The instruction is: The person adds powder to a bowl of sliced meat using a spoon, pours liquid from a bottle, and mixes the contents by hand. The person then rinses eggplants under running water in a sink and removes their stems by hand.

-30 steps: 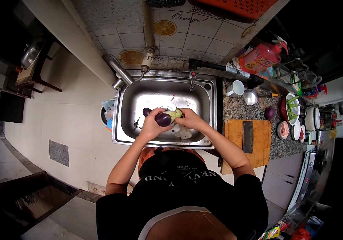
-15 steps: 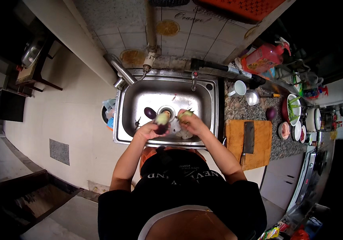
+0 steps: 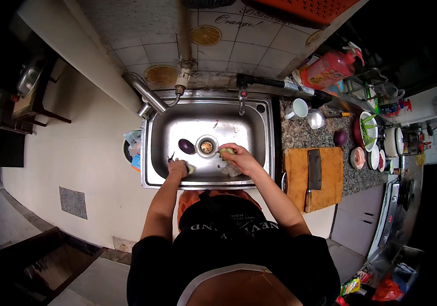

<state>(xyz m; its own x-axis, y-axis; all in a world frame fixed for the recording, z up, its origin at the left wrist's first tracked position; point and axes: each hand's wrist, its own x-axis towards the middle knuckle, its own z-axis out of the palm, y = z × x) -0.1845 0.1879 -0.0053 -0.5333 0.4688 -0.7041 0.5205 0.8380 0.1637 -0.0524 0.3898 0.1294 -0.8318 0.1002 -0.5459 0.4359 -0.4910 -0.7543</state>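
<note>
My left hand (image 3: pixel 178 167) is low at the near left of the sink, its fingers partly hidden and a little blurred. A pale cut piece of eggplant (image 3: pixel 191 169) shows at its fingers. Just beyond that hand lies a small dark, thin thing (image 3: pixel 171 158) whose kind I cannot make out. A whole purple eggplant (image 3: pixel 186 147) rests on the sink floor, left of the drain (image 3: pixel 207 147). Right of the drain, my right hand (image 3: pixel 241 159) is closed on a pale green eggplant piece (image 3: pixel 225 152). Under it sits a whitish, crumpled clump (image 3: pixel 232 171).
The steel sink (image 3: pixel 146 153) has a tap (image 3: pixel 242 102) at its back edge. To the right, a cleaver (image 3: pixel 314 171) lies on a wooden board (image 3: pixel 295 176). Beyond stand a mug (image 3: pixel 296 109), another eggplant (image 3: pixel 340 137), bowls and a colander (image 3: pixel 369 131). A bin (image 3: pixel 129 148) stands left.
My left hand has moved left and away from the drain with the eggplant piece, which was held up beside my right hand. The view has shifted slightly. My right hand stays by the drain.
</note>
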